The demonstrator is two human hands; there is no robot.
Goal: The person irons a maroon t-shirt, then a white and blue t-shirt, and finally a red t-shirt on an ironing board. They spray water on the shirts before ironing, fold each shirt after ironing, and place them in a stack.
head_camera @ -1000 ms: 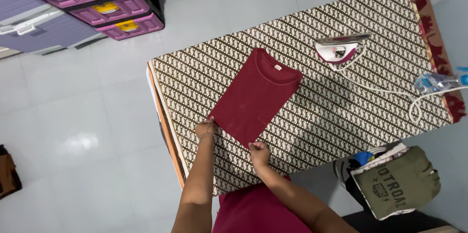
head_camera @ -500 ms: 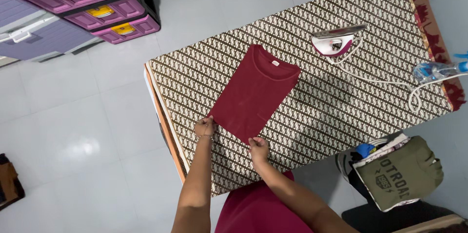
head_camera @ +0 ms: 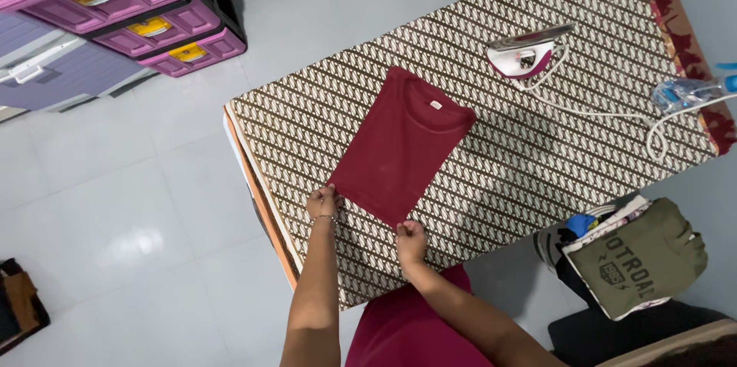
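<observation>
I see my left hand (head_camera: 323, 203) and right hand (head_camera: 411, 235) each pinching a bottom corner of the folded maroon shirt (head_camera: 403, 144), which lies flat mid-frame on the patterned board (head_camera: 491, 175), held square. The iron (head_camera: 526, 52) stands upper right, clear of the cloth.
</observation>
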